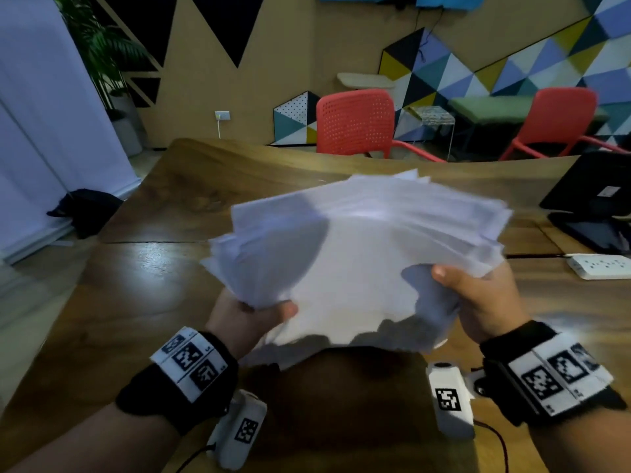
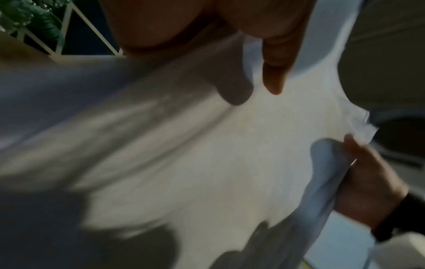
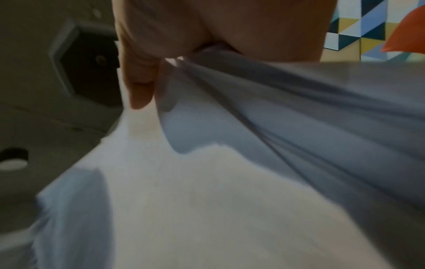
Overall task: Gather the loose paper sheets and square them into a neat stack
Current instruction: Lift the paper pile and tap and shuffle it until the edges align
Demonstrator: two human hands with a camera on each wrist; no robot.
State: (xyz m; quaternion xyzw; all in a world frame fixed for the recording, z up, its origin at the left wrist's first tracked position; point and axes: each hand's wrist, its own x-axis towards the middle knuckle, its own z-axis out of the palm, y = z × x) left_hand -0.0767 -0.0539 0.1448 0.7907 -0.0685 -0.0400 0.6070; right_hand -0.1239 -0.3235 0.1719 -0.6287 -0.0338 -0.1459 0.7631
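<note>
A thick, fanned bundle of white paper sheets (image 1: 358, 254) is held up above the wooden table (image 1: 143, 302), its edges uneven and splayed. My left hand (image 1: 252, 315) grips the bundle's near left corner, thumb on top. My right hand (image 1: 478, 295) grips the near right side, thumb on top and fingers hidden beneath. In the left wrist view the paper sheets (image 2: 184, 154) fill the frame under my left thumb, with my right hand (image 2: 372, 182) at the far edge. In the right wrist view the paper sheets (image 3: 230, 200) bend and fan out from under my right thumb.
A white power strip (image 1: 601, 266) lies on the table at right, beside a dark monitor stand (image 1: 594, 213). Two red chairs (image 1: 355, 122) stand beyond the far table edge. A black bag (image 1: 85, 209) sits on the floor at left.
</note>
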